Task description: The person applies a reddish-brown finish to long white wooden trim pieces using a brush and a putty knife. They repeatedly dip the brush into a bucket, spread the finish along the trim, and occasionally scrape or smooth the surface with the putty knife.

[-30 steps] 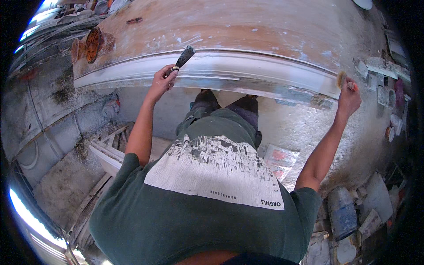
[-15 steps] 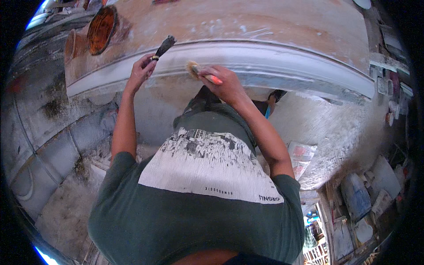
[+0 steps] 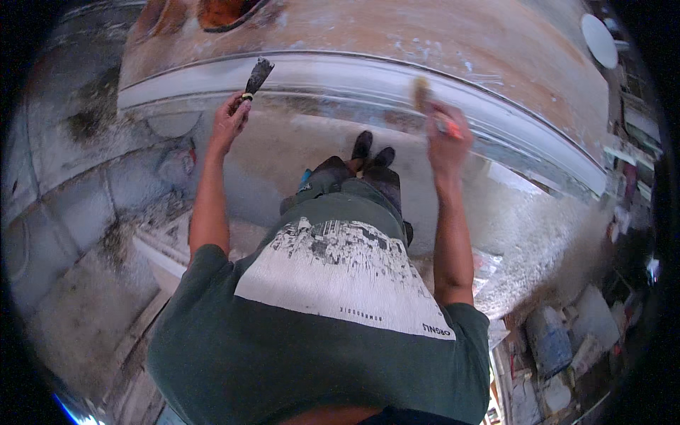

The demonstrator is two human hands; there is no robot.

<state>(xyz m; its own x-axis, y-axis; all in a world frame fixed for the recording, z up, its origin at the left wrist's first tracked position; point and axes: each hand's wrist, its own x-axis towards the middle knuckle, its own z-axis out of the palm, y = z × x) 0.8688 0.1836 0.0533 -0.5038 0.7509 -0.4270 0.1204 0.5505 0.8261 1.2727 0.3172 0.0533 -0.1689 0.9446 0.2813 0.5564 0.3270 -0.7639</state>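
Note:
My left hand (image 3: 231,119) is closed round the handle of a dark scraper (image 3: 259,73), its flared blade pointing up and away over the left part of a long white moulding (image 3: 319,72). A pale band shows where the blade meets the handle. Farther right, my right hand (image 3: 449,138) grips a brush (image 3: 422,93) with tan bristles and an orange-red handle. Motion smears both hand and brush. The bristles are over the moulding; whether they touch it I cannot tell.
Beyond the moulding stretches a brown worktop (image 3: 354,32) with white smears. An orange-brown bowl (image 3: 223,13) sits at its far left. A white round object (image 3: 599,41) is at the far right. Containers, including a blue-stained bucket (image 3: 549,340), crowd the lower right.
My right hand has swung right along the moulding with the brush. My left hand keeps the scraper in nearly the same place. The view has shifted, and both feet now show together.

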